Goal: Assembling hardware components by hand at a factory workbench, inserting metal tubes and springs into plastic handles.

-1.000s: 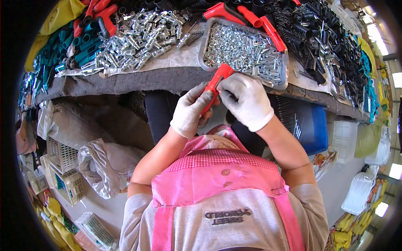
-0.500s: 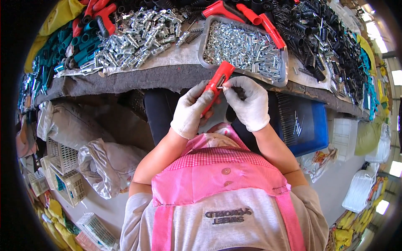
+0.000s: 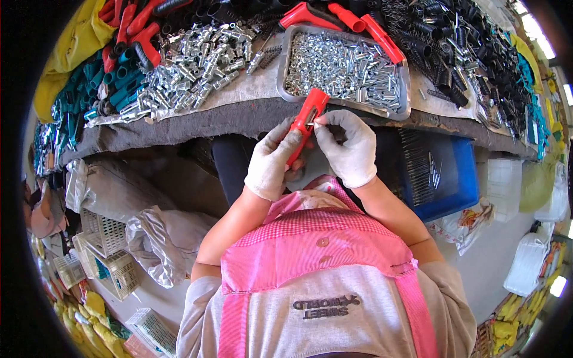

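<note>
My left hand (image 3: 270, 156), in a white and grey work glove, is wrapped round a red plastic tool handle (image 3: 314, 102) with a long slot in its side. The handle tilts up and to the right, its far end close to the metal tray. My right hand (image 3: 351, 148), gloved alike, pinches a small metal pin (image 3: 311, 124) between thumb and forefinger at the slot. How deep the pin sits in the slot is too small to tell. Both hands are above my lap, just before the bench edge.
A metal tray (image 3: 285, 71) of small shiny pins and nuts stands on the bench. Left of it lie piled metal fittings (image 3: 203, 62); to the right, black parts and springs (image 3: 439, 53). A blue bin (image 3: 462, 179) holding long springs sits under the bench's right side. Sacks (image 3: 164, 244) lie lower left.
The view has shifted slightly. My left hand keeps its grip on the red handle, and my right hand remains at the slot with the pin, with little change in pose.
</note>
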Demonstrator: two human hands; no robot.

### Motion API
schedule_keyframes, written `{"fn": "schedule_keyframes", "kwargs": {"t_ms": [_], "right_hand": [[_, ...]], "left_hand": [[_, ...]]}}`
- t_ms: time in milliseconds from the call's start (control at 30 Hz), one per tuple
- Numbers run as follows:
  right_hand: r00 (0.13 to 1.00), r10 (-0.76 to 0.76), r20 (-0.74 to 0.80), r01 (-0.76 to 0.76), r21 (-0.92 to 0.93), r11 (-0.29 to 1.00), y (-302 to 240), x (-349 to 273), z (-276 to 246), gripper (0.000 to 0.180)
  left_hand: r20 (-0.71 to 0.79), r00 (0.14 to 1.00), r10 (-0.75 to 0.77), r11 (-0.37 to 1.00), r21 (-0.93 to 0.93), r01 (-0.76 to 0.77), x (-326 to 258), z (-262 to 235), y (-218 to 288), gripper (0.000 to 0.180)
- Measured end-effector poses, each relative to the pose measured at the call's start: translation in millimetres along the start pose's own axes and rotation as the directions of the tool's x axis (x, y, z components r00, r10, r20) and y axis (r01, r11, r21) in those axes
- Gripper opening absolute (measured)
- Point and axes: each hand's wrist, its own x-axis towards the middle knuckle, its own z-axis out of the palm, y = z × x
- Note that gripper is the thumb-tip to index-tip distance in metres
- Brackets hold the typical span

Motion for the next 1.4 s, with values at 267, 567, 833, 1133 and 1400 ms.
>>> {"fn": "schedule_keyframes", "kwargs": {"t_ms": [267, 567, 833, 1133, 1400], "right_hand": [[0.879, -0.426, 0.214, 0.476, -0.459, 0.75, -13.2, 9.9, -7.2, 0.013], [0.791, 0.314, 0.525, -0.609, 0.631, 0.48, 1.9, 9.5, -15.9, 0.037], [0.758, 0.327, 0.565, -0.651, 0.623, 0.433, 12.7, 3.7, -4.4, 0.038], [0.736, 0.238, 0.634, -0.291, -0.022, 0.957, -21.4, 53.9, -7.9, 0.035], [0.825, -0.467, 0.32, 0.53, -0.726, 0.439, -21.1, 181.4, -5.4, 0.019]], "left_hand": [[-0.075, 0.984, 0.161, 0.954, 0.266, -0.135, 1.5, 5.9, -6.4, 0.038], [0.109, 0.992, 0.069, 0.958, 0.27, -0.096, -4.3, 5.2, 4.2, 0.033], [-0.02, 0.992, 0.128, 0.965, 0.234, -0.12, -4.9, 1.8, -8.2, 0.036], [0.061, 0.994, 0.087, 0.988, -0.136, -0.078, -5.0, -24.5, 6.5, 0.03], [-0.061, 0.998, 0.026, 0.947, -0.317, -0.044, -4.1, -53.7, 14.8, 0.027]]}}
